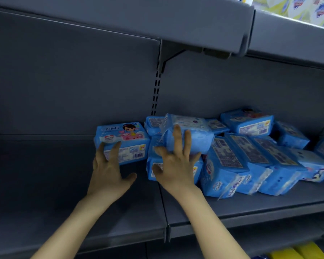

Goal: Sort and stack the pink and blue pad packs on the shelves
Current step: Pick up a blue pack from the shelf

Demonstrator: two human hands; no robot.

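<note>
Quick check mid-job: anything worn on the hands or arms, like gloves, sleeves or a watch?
No. The left hand and right hand are bare, with no gloves or visible rings. Both forearms are uncovered down to the frame's lower edge: no sleeves, watch or bands in view.

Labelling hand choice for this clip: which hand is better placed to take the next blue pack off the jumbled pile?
Right, probably. The right hand lies spread on the tilted blue pack atop the pile, while the left hand touches the cartoon-girl pack left of the pile.
</note>
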